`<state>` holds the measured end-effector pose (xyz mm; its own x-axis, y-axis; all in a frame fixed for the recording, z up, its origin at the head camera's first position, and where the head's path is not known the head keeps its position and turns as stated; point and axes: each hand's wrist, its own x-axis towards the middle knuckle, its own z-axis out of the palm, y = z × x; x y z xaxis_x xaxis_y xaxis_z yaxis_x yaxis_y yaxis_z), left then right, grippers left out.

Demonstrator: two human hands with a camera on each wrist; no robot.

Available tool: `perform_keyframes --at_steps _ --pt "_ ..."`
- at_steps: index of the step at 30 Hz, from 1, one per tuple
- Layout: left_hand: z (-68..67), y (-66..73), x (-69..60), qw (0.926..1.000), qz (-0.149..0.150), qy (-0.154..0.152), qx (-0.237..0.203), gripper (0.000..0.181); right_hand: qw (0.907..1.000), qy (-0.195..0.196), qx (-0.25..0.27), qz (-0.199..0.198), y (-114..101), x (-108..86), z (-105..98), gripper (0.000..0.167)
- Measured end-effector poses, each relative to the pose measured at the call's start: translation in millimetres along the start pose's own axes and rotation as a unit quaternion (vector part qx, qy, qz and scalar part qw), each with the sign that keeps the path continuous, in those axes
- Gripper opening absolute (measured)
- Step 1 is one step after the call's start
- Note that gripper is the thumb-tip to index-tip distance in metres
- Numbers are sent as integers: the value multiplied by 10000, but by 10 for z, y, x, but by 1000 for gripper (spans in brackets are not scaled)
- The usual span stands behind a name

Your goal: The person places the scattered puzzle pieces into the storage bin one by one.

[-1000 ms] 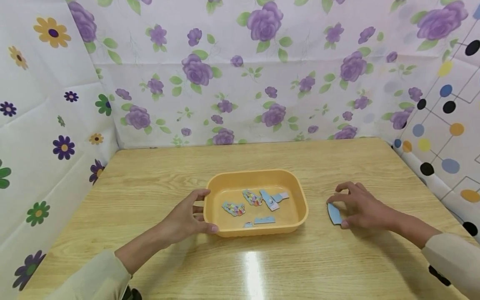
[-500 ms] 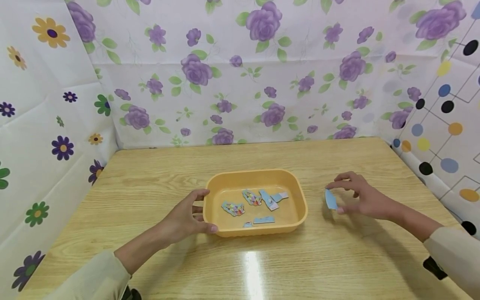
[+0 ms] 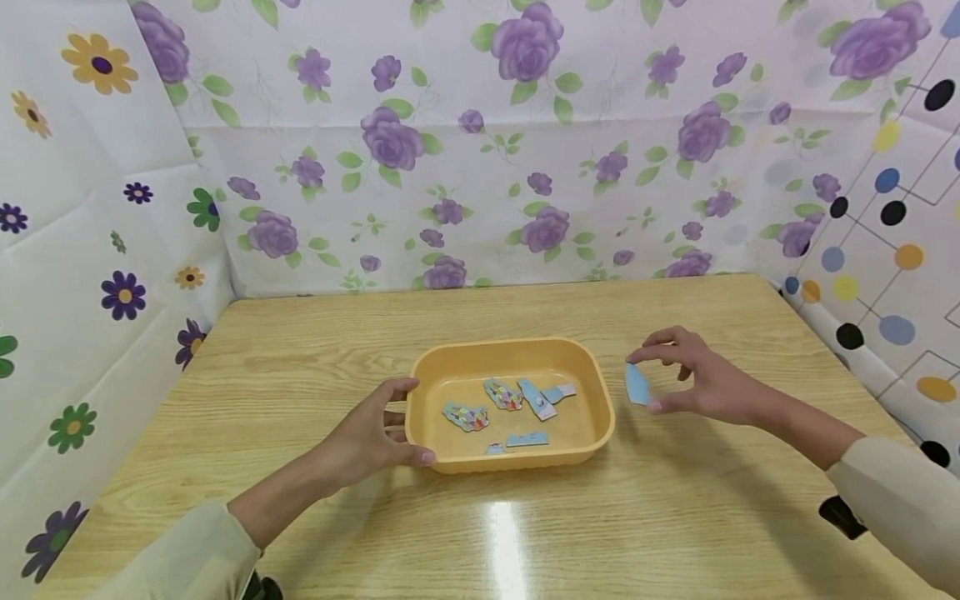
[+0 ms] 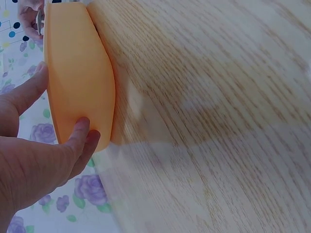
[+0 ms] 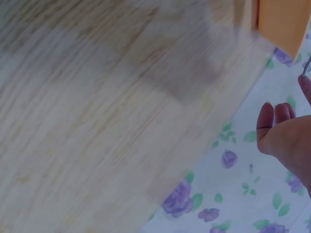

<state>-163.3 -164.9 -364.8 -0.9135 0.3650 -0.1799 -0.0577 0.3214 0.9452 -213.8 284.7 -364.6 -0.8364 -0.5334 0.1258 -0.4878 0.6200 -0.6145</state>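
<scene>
A shallow orange-yellow plastic tray (image 3: 517,464) stands on the table. My left hand (image 3: 370,429) holds its left end, the thumb at the front corner. In the left wrist view, fingers of the left hand (image 4: 39,155) touch the outer wall of the tray (image 4: 80,63). To the tray's right, my right hand (image 3: 701,379) pinches a flat light-blue puzzle piece (image 3: 637,385) between thumb and fingertips, above the table. The right wrist view shows only part of the right hand (image 5: 289,138) and the piece's thin edge. Inside the tray lie several pieces, including a multicoloured one (image 3: 467,417).
The wooden table (image 3: 330,333) has a floral cloth (image 3: 465,150) hanging behind it. Patterned cloths also hang at both sides. A small black object (image 3: 842,517) shows beneath the right sleeve.
My right hand has lifted the light-blue puzzle piece off the table and moved it left, toward the tray. The left hand and the tray have stayed in place.
</scene>
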Motion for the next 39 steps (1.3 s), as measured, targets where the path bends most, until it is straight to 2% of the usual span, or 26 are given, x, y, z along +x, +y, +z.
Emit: perform_keyframes --at_steps 12,24,34,39 --pt "-2 -1 4 10000 -7 13 -2 101 9997 -156 77 -177 -283 183 139 57" --pt "-2 -24 11 10000 21 -23 -61 102 9961 -83 -485 -726 -458 317 325 57" --pt "-3 -9 0 10000 -25 -23 -39 102 9946 -165 -726 -721 -489 362 400 68" --pt "-1 -9 4 10000 -35 -1 -85 102 9940 -14 -815 -734 -476 361 390 63"
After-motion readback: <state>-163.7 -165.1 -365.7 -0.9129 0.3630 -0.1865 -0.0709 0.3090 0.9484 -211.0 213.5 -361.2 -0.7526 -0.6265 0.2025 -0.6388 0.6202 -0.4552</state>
